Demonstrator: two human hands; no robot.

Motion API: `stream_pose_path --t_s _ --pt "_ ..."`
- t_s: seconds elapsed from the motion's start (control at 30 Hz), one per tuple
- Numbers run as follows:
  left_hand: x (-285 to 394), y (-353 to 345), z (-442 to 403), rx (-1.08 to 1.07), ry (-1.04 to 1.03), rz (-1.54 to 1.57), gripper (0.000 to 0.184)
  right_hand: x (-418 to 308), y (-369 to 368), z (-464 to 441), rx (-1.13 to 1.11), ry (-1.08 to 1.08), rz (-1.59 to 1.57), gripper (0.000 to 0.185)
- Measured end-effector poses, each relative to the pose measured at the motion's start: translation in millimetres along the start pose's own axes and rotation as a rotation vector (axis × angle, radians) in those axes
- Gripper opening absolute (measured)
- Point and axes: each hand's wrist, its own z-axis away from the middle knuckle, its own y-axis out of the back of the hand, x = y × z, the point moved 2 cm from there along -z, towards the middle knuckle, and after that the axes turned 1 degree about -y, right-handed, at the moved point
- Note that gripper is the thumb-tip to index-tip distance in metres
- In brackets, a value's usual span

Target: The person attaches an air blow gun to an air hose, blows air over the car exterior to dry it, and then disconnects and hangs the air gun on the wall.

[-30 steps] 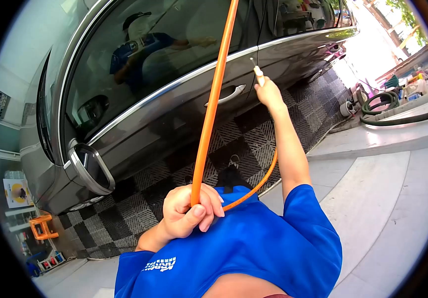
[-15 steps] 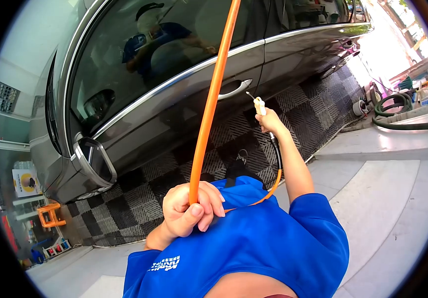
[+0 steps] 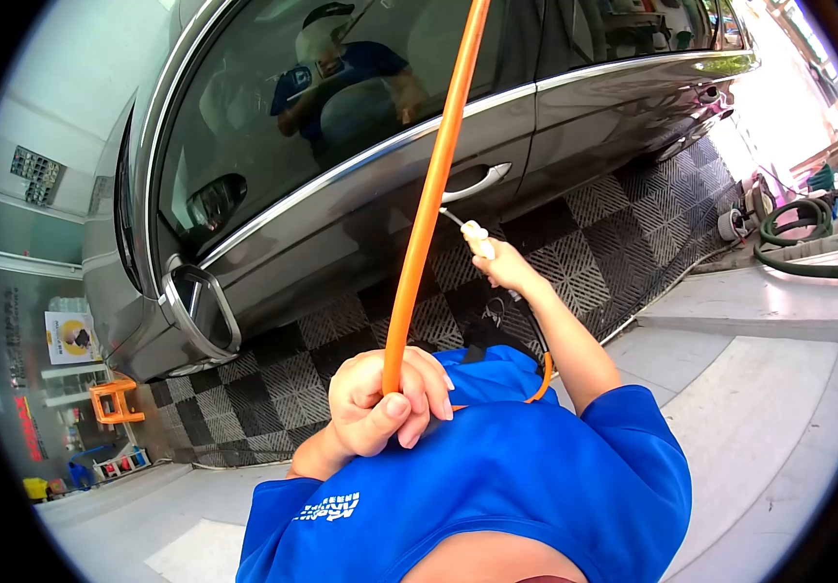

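My left hand (image 3: 390,400) is closed around an orange hose (image 3: 427,209), which rises steeply past the top of the view. My right hand (image 3: 508,267) grips a spray gun (image 3: 478,240) with a cream-coloured body and a thin metal nozzle. Its nozzle points toward the dark car door (image 3: 331,228), just below the chrome door handle (image 3: 480,183); whether it touches cannot be told. From the gun's lower end a black and orange hose section curves down to my blue shirt. The trigger is hidden by my fingers.
A side mirror (image 3: 203,309) juts from the car at left. Black and grey floor tiles (image 3: 288,364) lie beside the car. An orange stool (image 3: 116,401) stands at far left. A coiled green hose (image 3: 796,228) and bottles sit at right.
My right hand has moved left with the spray gun, bringing its nozzle below the door handle. My left hand still holds the hose; the whole view has shifted slightly.
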Motion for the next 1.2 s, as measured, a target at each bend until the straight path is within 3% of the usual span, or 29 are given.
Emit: stream_pose_path --t_s 0.13,0.3,0.37,0.4,0.5,0.57,0.73,0.83,1.2 --pt "-10.0 -16.7 -19.7 -0.045 -0.030 -0.045 0.021 3.7 2.9 -11.5 -0.029 0.132 0.152 0.036" --pt "-36.4 -39.2 -42.3 -0.016 -0.104 -0.011 0.027 3.1 71.1 2.3 0.135 0.122 0.158 0.035" --pt "-41.6 -49.7 -53.9 -0.013 -0.172 -0.012 0.028 1.3 107.6 18.4 0.151 -0.019 -0.012 0.032" --pt "-40.9 -53.5 -56.8 -0.018 -0.174 -0.011 0.029 10.2 121.6 17.0 0.101 0.033 -0.276 0.032" --pt "-34.4 -62.9 -75.1 -0.068 -0.243 -0.004 0.029 -11.5 163.2 23.6 0.236 0.318 -0.216 0.037" --pt "-30.6 -67.0 -91.8 -0.135 -0.330 0.029 0.026 -37.2 185.5 23.7 0.263 0.353 -0.274 0.032" --pt "-28.6 -79.8 -142.4 -0.249 -0.459 0.037 0.025 -86.1 233.6 10.3 0.375 0.134 0.028 0.033" --pt "-37.7 -90.5 -174.9 -0.269 -0.476 0.072 0.026 -76.1 268.7 -20.3 0.508 0.158 0.177 0.035" --pt "-107.0 -129.8 -324.8 -0.434 -0.566 0.250 0.026 -67.4 430.5 -43.2 0.659 -0.016 0.326 0.037"
